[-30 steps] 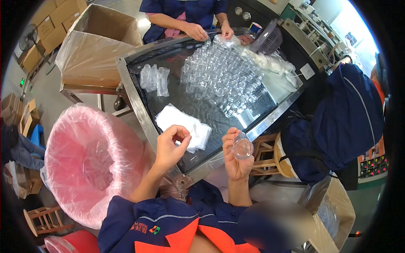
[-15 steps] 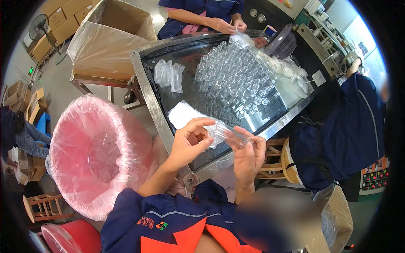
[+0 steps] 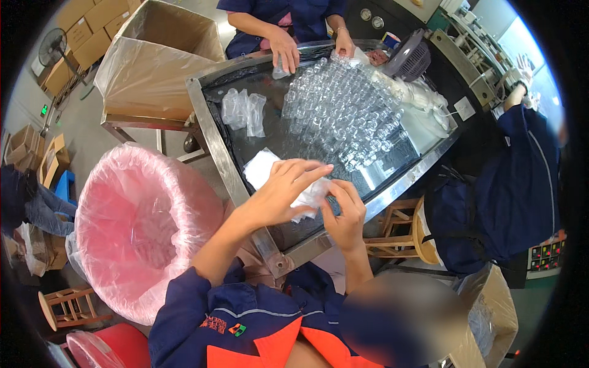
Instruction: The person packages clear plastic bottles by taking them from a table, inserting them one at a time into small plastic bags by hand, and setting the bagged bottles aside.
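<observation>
Over the near edge of the table, my right hand (image 3: 346,216) is closed, thumb and fingers pinching a clear, whitish plastic piece (image 3: 315,192); blur hides its exact kind. Just left of it, my left hand (image 3: 281,189) arches around the same piece, thumb and fingers apart; whether it touches the plastic is unclear. White sheets (image 3: 260,167) lie beneath and beyond my left hand, partly covered by it. Farther right on the dark tabletop sits a broad pile of clear plastic pieces with rounded ends (image 3: 343,110). A few clear plastic pieces (image 3: 243,110) lie apart at the far left.
A metal rim (image 3: 215,144) frames the table. To the left stand a pink-lined tub (image 3: 101,245) and a plastic-lined box (image 3: 144,80). Across the table, a co-worker's hands (image 3: 284,50) handle clear plastic. Another person (image 3: 491,190) is at the right, beside a wooden stool (image 3: 423,236).
My hands have come closer together, and the long clear piece between them now looks bunched and whitish. My right hand moved left. Across the table, the co-worker's hands have moved apart.
</observation>
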Demonstrator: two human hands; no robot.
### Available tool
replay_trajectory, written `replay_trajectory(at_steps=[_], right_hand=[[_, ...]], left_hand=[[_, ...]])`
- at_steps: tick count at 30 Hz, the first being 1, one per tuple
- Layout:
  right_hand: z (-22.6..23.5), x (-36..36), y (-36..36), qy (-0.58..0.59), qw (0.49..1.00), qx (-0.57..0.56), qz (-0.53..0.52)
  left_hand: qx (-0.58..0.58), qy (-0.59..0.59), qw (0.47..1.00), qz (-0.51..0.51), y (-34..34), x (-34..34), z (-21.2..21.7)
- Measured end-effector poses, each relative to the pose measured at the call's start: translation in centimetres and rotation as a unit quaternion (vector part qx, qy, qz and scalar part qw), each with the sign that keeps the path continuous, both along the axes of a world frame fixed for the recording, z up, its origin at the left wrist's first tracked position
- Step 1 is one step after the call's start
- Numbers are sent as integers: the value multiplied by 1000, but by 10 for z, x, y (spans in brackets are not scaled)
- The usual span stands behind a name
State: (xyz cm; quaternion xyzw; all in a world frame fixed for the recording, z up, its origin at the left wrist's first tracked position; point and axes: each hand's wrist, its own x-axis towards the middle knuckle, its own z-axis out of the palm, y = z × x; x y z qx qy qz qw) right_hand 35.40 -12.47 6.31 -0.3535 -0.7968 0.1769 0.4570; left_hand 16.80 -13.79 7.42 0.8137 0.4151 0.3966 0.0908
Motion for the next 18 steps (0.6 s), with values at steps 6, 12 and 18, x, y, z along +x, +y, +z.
replay_trajectory(at_steps=[6,12,18], right_hand=[[-2,33,70,-22,977,88,-192],[-38,83,144,-201,944,52,-257],[-30,103,102,-40,960,-57,-271]], left_hand=[[-30,-198,946,255,92,-52,-46],[-16,-23,932,362,162,-91,-82],[21,-34,946,321,111,-53,-53]])
